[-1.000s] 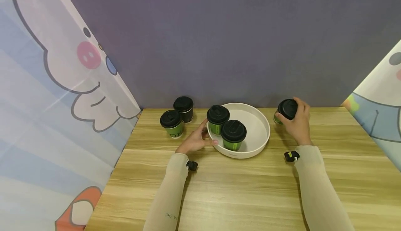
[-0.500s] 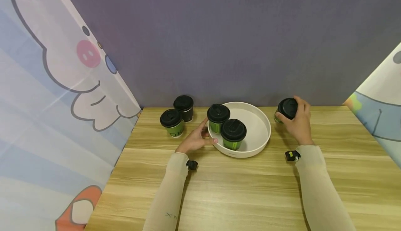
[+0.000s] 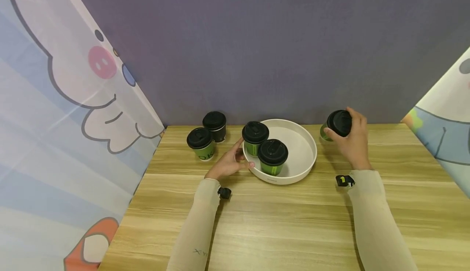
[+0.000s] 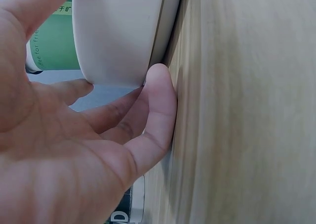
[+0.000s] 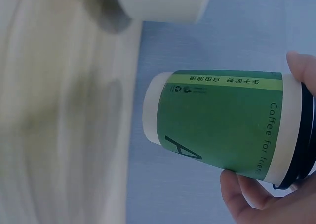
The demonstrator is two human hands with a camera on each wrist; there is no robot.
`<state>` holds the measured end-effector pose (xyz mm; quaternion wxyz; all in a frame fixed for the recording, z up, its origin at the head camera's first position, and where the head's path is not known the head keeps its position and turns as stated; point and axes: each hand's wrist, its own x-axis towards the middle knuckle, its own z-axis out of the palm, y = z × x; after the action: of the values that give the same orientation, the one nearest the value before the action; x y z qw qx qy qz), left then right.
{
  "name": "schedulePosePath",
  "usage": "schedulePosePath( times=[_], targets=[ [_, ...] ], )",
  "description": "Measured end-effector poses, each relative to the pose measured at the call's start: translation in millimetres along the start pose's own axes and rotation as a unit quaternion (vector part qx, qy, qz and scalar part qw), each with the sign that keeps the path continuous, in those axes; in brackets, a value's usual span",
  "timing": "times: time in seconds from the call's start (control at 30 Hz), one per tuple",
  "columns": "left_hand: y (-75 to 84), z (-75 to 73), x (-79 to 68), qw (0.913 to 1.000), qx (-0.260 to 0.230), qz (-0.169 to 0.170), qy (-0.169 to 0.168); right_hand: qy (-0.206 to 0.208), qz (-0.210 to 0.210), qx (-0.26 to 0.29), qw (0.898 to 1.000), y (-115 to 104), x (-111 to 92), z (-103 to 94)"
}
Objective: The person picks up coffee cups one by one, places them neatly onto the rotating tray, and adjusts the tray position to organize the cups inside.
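Observation:
My right hand (image 3: 353,146) holds a green paper coffee cup (image 5: 222,120) by its black lid and upper side. In the right wrist view the cup's base is off the table, with the thumb on one side and fingers on the other. My left hand (image 3: 228,165) grips the left side of a round white tray (image 3: 299,148), its thumb over the rim. The left wrist view shows fingers (image 4: 160,93) curled at the tray's outer wall, low by the table. Two lidded green cups stand in the tray: one at the back left (image 3: 255,136), one at the front (image 3: 273,156).
Left of the tray, a green lidded cup (image 3: 201,143) and a black lidded cup (image 3: 215,126) stand on the wooden table (image 3: 279,226). A grey panel (image 3: 271,50) rises behind the table. Printed cartoon cloths hang at both sides.
My right hand has raised its cup off the table, tilting it slightly. My left hand, the tray and the other cups have stayed put.

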<state>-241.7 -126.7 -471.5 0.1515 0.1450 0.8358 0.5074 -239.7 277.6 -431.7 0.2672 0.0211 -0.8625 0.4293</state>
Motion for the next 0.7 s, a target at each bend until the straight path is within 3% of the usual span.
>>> schedulePosePath(
  times=[0.33, 0.7],
  targets=[
    [-0.2, -1.7, -1.1, 0.9999, 0.016, 0.001, 0.001, 0.026, -0.020, 0.004, 0.999, -26.4, 1.3, -9.2],
    [-1.7, -2.9, -0.9, 0.9997, 0.021, 0.008, 0.002, -0.004, -0.038, 0.001, 0.999, -50.9, -1.0, -10.9]
  ],
)
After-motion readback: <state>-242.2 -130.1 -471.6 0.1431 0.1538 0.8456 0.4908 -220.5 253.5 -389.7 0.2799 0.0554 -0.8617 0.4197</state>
